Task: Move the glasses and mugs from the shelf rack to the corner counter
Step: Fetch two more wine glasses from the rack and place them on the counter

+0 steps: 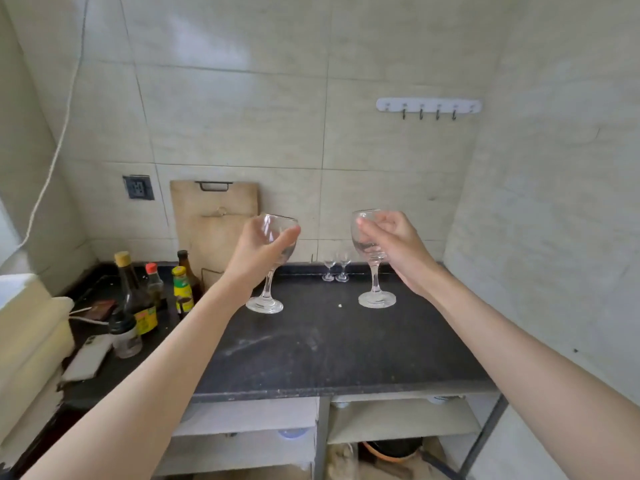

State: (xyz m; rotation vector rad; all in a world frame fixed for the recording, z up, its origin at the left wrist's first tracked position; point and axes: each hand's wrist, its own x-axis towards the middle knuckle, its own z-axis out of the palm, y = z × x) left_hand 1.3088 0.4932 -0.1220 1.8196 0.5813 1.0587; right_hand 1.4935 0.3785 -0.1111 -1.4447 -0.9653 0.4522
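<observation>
My left hand [258, 252] grips the bowl of a clear wine glass [267, 292], which tilts slightly over the black corner counter [311, 344]. My right hand [394, 247] holds the bowl of a second clear wine glass [375, 285], upright. Both glass feet sit at or just above the counter surface; I cannot tell whether they touch it. Two small stemmed glasses [336, 268] stand side by side at the back of the counter, between my hands.
Sauce bottles [138, 299] and a jar cluster on the counter's left side. A wooden cutting board [214, 220] leans on the tiled wall. A phone [88, 358] lies near the left edge. Shelves [398, 420] sit under the counter. A hook rail [429, 105] hangs on the wall.
</observation>
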